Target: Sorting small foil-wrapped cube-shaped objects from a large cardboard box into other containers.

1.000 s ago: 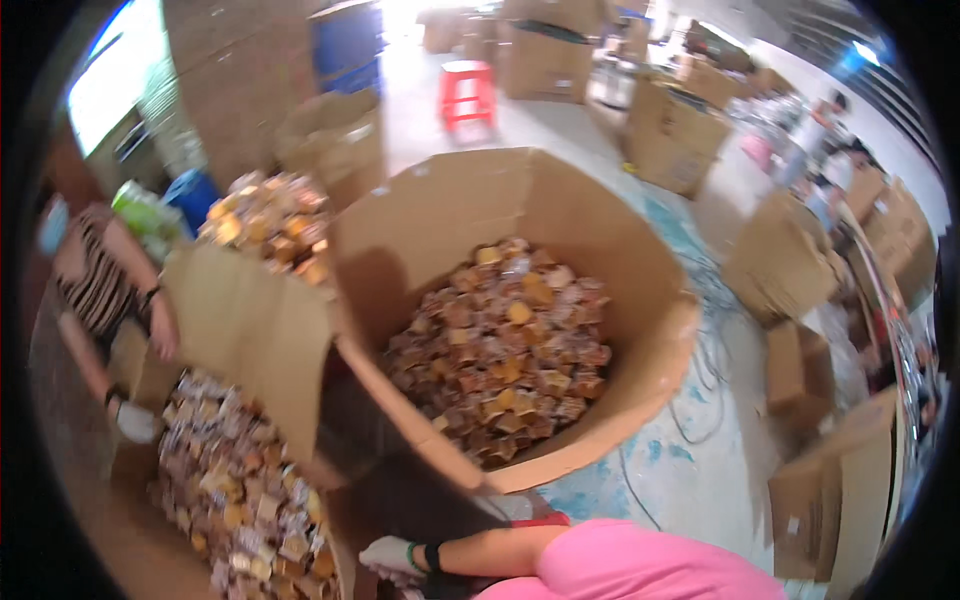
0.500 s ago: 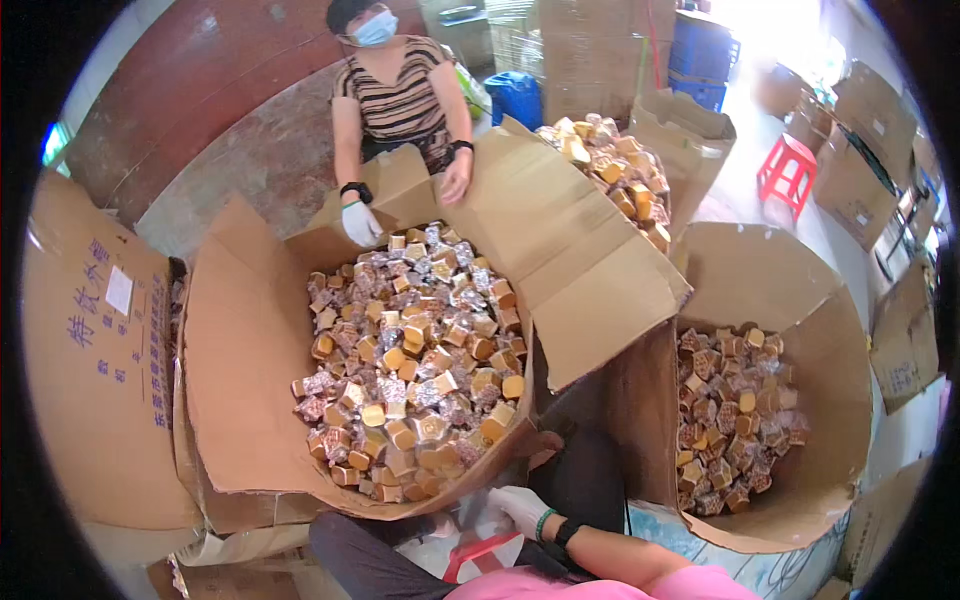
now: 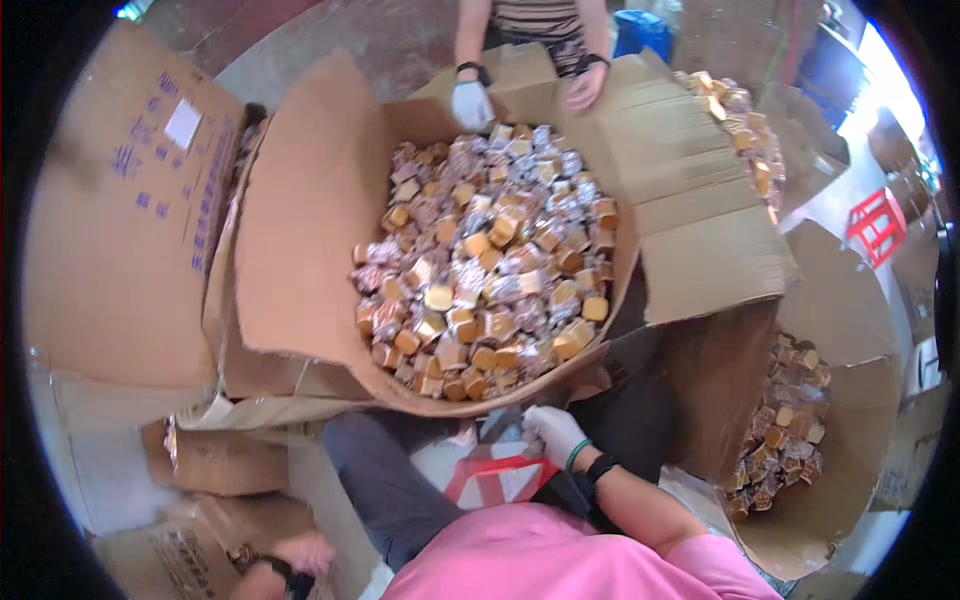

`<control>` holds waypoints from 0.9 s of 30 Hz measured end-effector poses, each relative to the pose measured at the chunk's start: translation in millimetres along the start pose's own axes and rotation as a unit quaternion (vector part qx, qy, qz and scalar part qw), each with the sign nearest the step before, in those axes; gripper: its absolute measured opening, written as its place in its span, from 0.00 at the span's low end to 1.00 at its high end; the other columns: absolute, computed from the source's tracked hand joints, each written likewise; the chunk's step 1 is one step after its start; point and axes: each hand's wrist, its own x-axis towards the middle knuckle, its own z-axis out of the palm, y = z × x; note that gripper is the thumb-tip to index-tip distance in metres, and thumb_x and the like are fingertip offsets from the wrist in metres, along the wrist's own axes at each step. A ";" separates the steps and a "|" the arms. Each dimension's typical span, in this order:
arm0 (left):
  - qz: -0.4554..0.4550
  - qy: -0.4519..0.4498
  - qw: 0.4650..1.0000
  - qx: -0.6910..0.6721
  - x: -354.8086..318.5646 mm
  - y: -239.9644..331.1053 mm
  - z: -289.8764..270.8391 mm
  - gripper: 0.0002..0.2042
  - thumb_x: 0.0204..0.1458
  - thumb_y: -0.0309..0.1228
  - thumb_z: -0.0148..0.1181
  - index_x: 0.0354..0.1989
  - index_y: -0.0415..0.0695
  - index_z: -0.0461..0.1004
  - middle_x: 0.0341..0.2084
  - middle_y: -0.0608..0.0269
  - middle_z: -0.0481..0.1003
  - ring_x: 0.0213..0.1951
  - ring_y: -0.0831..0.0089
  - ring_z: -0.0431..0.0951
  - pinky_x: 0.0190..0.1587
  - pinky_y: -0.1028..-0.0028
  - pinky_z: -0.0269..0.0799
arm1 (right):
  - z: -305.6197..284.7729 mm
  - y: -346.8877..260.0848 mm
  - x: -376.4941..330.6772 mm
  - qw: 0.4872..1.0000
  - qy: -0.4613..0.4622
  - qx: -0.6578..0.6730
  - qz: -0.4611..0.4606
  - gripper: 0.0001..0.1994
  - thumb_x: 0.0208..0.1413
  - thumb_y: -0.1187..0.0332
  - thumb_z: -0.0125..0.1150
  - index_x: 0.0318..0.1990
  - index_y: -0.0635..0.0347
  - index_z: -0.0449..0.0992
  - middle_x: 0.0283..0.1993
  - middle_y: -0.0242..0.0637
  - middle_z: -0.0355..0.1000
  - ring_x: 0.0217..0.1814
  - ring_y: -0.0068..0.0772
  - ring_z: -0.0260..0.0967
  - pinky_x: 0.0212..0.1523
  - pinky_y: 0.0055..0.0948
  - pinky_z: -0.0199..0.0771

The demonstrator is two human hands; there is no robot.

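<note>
My right hand (image 3: 556, 436), in a white glove with a green band and a black strap at the wrist, is between my knees below the big carton's near rim. Its fingers are bent together near a greyish, see-through thing; what they hold is hidden. At the lower left is my left hand (image 3: 303, 550), bare and blurred, with a black strap at the wrist, near a low cardboard box (image 3: 185, 560). Ahead of me stands the big open carton (image 3: 300, 240), full of small gold blocks (image 3: 480, 270), many wrapped in shiny clear film. A red frame-like piece (image 3: 500, 468) shows between my legs.
Across the carton, a co-worker's gloved hand (image 3: 471, 104) and bare hand (image 3: 586, 88) are at its far flaps. Another open carton (image 3: 860, 420) of blocks stands at right, a tall closed carton (image 3: 120, 230) at left. A red stool (image 3: 876, 228) is far right.
The view has tilted down and turned left, so the cartons sit higher and further right. My left hand has come into view at the lower left. My right hand stays between my knees.
</note>
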 end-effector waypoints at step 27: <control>0.356 0.138 0.873 0.304 224.9 283.4 114.5 0.10 0.50 0.37 0.56 0.24 0.43 0.72 0.18 0.65 0.73 0.20 0.75 0.72 0.18 0.72 0.63 | 21.9 -34.0 -7.1 0.965 -0.112 0.236 0.007 0.05 0.50 0.76 0.54 0.36 0.60 0.70 0.38 0.43 0.73 0.30 0.35 0.68 0.44 0.48 0.74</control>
